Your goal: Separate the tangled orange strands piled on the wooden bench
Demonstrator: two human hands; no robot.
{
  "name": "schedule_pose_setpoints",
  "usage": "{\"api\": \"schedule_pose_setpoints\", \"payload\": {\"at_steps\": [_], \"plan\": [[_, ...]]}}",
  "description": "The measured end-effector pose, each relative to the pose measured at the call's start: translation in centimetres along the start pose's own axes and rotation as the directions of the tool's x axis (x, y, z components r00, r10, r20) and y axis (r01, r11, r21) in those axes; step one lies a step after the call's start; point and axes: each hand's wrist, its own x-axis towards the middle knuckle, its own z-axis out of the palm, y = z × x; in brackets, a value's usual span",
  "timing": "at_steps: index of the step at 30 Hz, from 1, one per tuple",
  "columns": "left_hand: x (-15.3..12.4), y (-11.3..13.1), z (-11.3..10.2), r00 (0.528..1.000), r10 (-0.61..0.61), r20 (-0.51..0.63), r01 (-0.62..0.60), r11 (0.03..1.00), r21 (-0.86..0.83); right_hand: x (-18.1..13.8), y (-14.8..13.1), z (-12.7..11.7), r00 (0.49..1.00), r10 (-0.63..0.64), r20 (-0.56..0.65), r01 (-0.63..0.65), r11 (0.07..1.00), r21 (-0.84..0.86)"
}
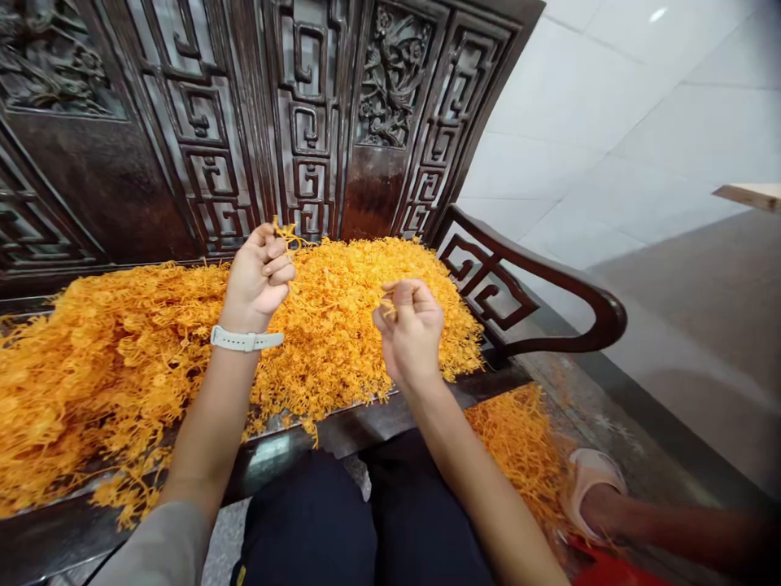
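Dark trousers (311,521) nearest, by carved wooden settee (268,452). Left hand (263,273) and right hand (413,332) apart, above orange pile (342,325) heaped on settee. Pinched in left: thin branched orange piece (288,233). Pinched in right: small orange bit (389,307), mostly hidden.

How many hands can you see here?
2: the left hand, holding a stringy orange piece, and the right hand, both over the orange pile.
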Motion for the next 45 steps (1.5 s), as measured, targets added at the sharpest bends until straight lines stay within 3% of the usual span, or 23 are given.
{"api": "schedule_pose_setpoints", "payload": {"at_steps": [2,4,6,7,8,10,11,12,14,16,19,22,26,29,31,35,36,38,40,42,43,45], "plan": [[2.2,0.4,-2.1,0.991,0.036,-0.132,-0.044,0.998,-0.052,-1.7,-2.8,0.8,0.99,-0.135,0.049,0.135,0.991,0.007],[3.8,1.5,-4.1,0.961,0.056,-0.27,-0.091,0.989,-0.119,-2.7,-5.2,0.8,0.937,-0.346,0.044,0.347,0.938,0.005],[4.1,2.7,-5.4,0.947,0.094,-0.307,-0.152,0.974,-0.17,-2.3,-5.8,-0.2,0.853,-0.522,-0.015,0.519,0.85,-0.086],[3.8,3.3,-5.6,0.952,0.117,-0.284,-0.174,0.967,-0.184,-1.5,-5.2,-1.1,0.835,-0.55,-0.024,0.537,0.824,-0.179],[3.3,3.8,-5.5,0.959,0.138,-0.249,-0.188,0.963,-0.192,-0.5,-4.2,-2.0,0.846,-0.532,-0.021,0.502,0.811,-0.301],[1.9,4.1,-4.5,0.969,0.156,-0.192,-0.195,0.96,-0.203,1.4,-1.3,-3.7,0.951,-0.301,0.078,0.287,0.755,-0.589],[1.2,4.0,-3.8,0.971,0.158,-0.178,-0.194,0.959,-0.209,2.0,0.0,-4.2,0.974,-0.206,0.094,0.212,0.681,-0.701],[0.6,3.8,-3.1,0.972,0.158,-0.171,-0.193,0.958,-0.213,2.3,0.9,-4.5,0.983,-0.139,0.118,0.179,0.616,-0.767],[-0.3,3.2,-1.6,0.976,0.151,-0.159,-0.183,0.96,-0.214,1.9,1.5,-4.1,0.966,-0.141,0.218,0.26,0.571,-0.779],[-0.9,2.4,-0.5,0.981,0.136,-0.138,-0.162,0.965,-0.204,0.9,0.9,-2.6,0.88,-0.233,0.413,0.469,0.561,-0.682],[-1.6,1.1,0.7,0.987,0.106,-0.125,-0.129,0.972,-0.196,-0.3,0.3,0.1,0.665,-0.336,0.667,0.741,0.403,-0.536],[-1.8,-0.4,1.2,0.992,0.069,-0.108,-0.09,0.975,-0.205,-0.9,0.8,1.4,0.501,-0.427,0.752,0.865,0.233,-0.444],[0.1,-1.0,-0.3,0.987,0.096,-0.126,-0.121,0.971,-0.207,-3.8,-1.2,2.1,0.422,-0.53,0.736,0.906,0.279,-0.319],[2.3,0.4,-2.9,0.961,0.125,-0.245,-0.183,0.957,-0.227,-6.5,-4.4,2.7,0.379,-0.438,0.816,0.907,0.349,-0.234],[2.9,2.2,-4.3,0.954,0.133,-0.267,-0.204,0.944,-0.258,-6.7,-5.4,2.5,0.447,-0.391,0.805,0.867,0.412,-0.281],[0.7,5.0,-3.9,0.985,0.161,-0.068,-0.174,0.94,-0.292,-2.5,-2.9,-0.1,0.738,-0.284,0.612,0.671,0.393,-0.628],[-0.2,5.2,-3.2,0.989,0.149,-0.019,-0.148,0.946,-0.289,-1.2,-2.0,-1.1,0.779,-0.211,0.591,0.622,0.379,-0.685],[-2.1,4.8,-1.5,0.994,0.09,0.056,-0.072,0.96,-0.27,0.5,-0.7,-2.7,0.829,-0.108,0.548,0.542,0.398,-0.741],[-3.7,3.6,0.2,0.993,0.012,0.118,0.015,0.974,-0.226,1.0,-0.8,-3.6,0.872,-0.179,0.456,0.484,0.459,-0.745],[-5.1,2.0,1.8,0.983,-0.069,0.168,0.096,0.983,-0.159,0.5,-2.0,-3.6,0.9,-0.3,0.317,0.435,0.569,-0.698],[-5.8,1.1,2.5,0.977,-0.1,0.187,0.125,0.984,-0.124,0.0,-2.7,-3.3,0.911,-0.297,0.288,0.413,0.637,-0.651],[-7.5,-0.8,3.6,0.966,-0.136,0.218,0.153,0.986,-0.064,-1.3,-3.8,-2.4,0.921,-0.134,0.367,0.327,0.778,-0.537]]}}
